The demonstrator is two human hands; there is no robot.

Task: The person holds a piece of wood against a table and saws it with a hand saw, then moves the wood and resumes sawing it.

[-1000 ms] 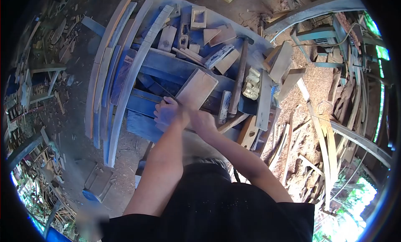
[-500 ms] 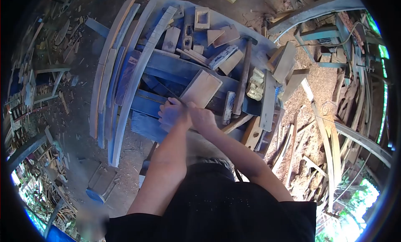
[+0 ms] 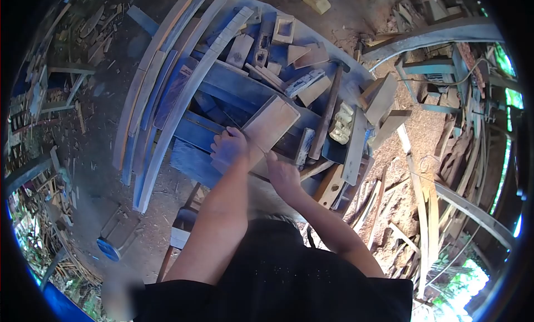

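The fingers of my left hand [image 3: 229,148] curl by the wooden board's [image 3: 273,122] edge, those of my right hand [image 3: 283,174] bunch — whether pinching anything, I can't tell — and my hands, close together before, have parted, baring more board atop the cluttered workbench [image 3: 192,162].

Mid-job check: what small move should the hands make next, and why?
I'd probably steady the board with the left hand before shifting the right hand. The hands sit near opposite sides of its near end, while its far end has no hand on it, so it might swing. Whether either grip holds something thin, I can't tell.
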